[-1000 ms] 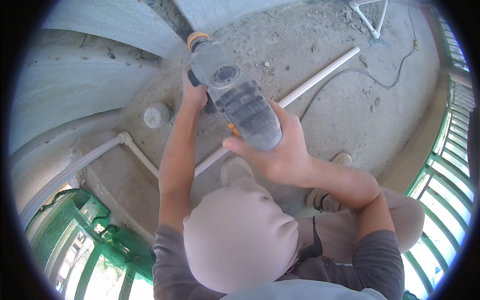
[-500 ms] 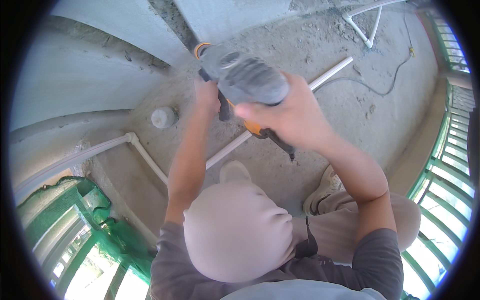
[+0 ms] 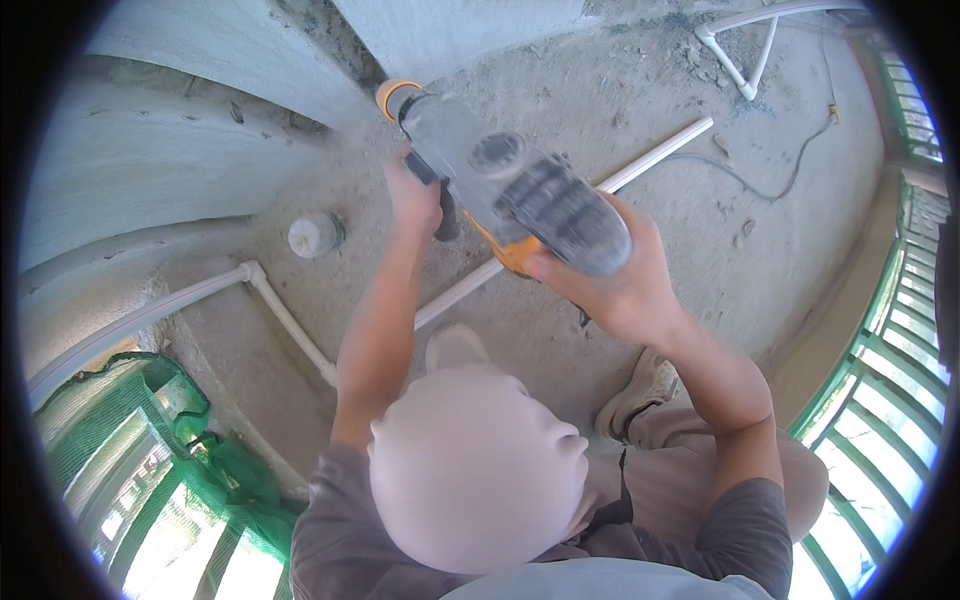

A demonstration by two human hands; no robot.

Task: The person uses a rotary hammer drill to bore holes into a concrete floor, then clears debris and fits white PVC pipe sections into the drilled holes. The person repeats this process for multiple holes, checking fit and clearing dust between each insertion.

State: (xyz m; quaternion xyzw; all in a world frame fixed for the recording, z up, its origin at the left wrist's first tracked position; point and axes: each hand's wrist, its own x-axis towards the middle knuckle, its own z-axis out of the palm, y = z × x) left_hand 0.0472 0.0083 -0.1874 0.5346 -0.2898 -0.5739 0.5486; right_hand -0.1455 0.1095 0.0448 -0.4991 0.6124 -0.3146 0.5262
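Observation:
A dusty grey and orange rotary hammer drill [image 3: 500,165] slants across the middle of the view, its orange-ringed nose at the foot of the wall groove [image 3: 345,40]. Closed round the black side handle near the nose is my left hand [image 3: 412,195]. At the rear end, my right hand [image 3: 625,275] wraps the main grip, which is mostly hidden by the tool body and fingers. I cannot make out the bit's tip against the dark groove.
White pipe [image 3: 655,155] runs along the dusty floor beneath the drill, with an elbow [image 3: 252,272] at left. A capped pipe stub [image 3: 315,236] stands near the wall. A cable [image 3: 790,185] and another pipe frame [image 3: 748,90] lie far right. Green railings [image 3: 880,345] border the right side.
The rear of the drill has swung right and toward me, and my right hand has moved with it. My left hand stays on the side handle.

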